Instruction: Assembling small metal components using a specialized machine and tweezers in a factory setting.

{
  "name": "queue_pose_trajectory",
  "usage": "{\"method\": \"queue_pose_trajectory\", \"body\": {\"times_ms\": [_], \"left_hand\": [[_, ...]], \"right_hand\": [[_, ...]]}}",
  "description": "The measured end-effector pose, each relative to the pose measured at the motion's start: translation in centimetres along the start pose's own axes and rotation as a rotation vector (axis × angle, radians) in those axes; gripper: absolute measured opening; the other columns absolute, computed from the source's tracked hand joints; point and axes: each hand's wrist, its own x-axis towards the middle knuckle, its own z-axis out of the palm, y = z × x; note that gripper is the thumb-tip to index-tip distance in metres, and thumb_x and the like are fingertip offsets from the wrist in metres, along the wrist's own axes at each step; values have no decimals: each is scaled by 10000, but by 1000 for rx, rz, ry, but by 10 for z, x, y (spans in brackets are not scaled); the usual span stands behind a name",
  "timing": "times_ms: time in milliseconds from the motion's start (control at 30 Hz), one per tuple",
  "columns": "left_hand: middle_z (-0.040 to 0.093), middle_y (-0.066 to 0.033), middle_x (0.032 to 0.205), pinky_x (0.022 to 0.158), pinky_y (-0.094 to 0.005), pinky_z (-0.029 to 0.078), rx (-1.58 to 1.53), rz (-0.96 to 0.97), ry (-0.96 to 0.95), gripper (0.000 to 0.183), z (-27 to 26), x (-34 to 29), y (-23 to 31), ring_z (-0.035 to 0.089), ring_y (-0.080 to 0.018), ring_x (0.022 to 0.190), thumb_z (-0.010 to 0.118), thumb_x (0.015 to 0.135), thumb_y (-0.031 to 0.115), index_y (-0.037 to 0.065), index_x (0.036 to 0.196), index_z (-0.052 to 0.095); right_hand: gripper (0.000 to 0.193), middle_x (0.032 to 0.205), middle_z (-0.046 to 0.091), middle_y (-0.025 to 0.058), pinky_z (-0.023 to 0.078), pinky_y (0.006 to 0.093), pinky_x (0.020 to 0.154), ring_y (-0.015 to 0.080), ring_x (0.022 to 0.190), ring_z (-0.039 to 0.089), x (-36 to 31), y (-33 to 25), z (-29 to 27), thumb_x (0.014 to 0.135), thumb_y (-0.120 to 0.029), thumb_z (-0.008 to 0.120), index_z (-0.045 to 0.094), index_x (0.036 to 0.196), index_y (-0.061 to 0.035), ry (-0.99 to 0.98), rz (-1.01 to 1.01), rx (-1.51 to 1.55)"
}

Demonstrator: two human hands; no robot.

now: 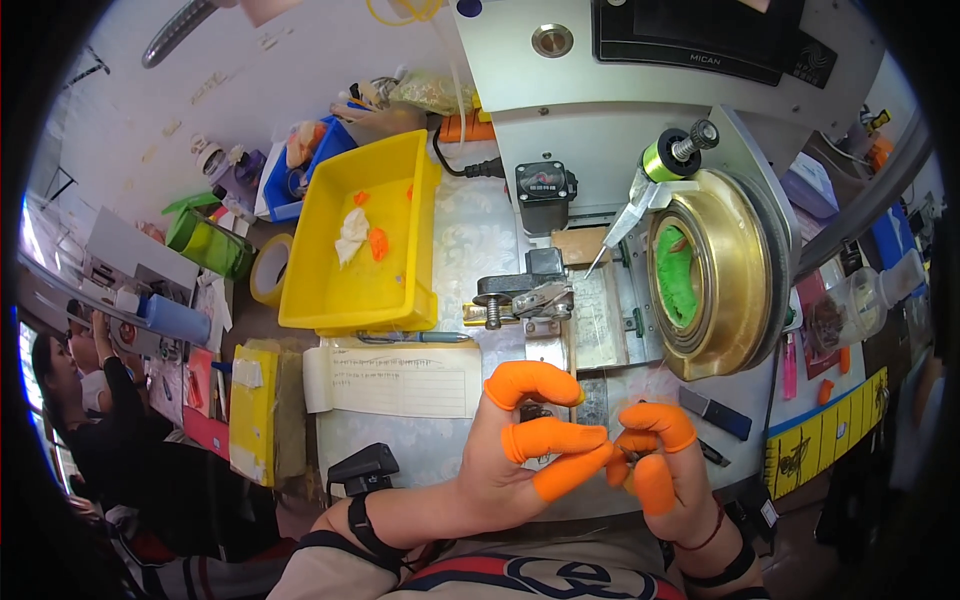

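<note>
Orange finger cots cover several fingertips of both hands, which meet low in the view, in front of the machine. My left hand (pixel 530 450) is closed in a pinch, its thumb and a finger pressed together toward the right hand; any thin thing between them is too small to make out. Curled close beside it, my right hand (pixel 668 470) pinches a small dark thing (pixel 632 456), mostly hidden by the fingers. Just beyond the hands stands a small metal clamp fixture (pixel 540 298). To its right is a large brass-coloured wheel (pixel 712 270) with a green inner lining.
A yellow bin (pixel 425 230) with orange and white scraps stands at left. Nearer lie a paper sheet (pixel 420 385), a pen (pixel 420 337) and a black device (pixel 362 468). At right are a dark rectangular block (pixel 715 412) and a yellow ruled strip (pixel 835 430). Another person (pixel 130 430) sits far left.
</note>
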Motion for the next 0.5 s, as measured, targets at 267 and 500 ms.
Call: {"method": "queue_pose_trajectory", "body": {"times_ms": [267, 500], "left_hand": [[442, -69, 927, 669, -298, 392, 519, 357, 68, 327, -1, 2, -4, 482, -215, 788, 743, 565, 2, 170, 828, 647], [517, -45, 869, 682, -325, 348, 487, 414, 195, 309, 3, -1, -13, 519, -210, 770, 759, 536, 71, 146, 821, 668]], "right_hand": [[394, 1043, 528, 166, 399, 378, 820, 286, 945, 515, -16, 12, -31, 743, -154, 616, 478, 1079, 0, 17, -193, -933], [579, 1289, 357, 131, 231, 377, 996, 211, 1193, 343, 19, -28, -144, 766, -156, 612, 342, 1249, 11, 1100, -614, -1058]]}}
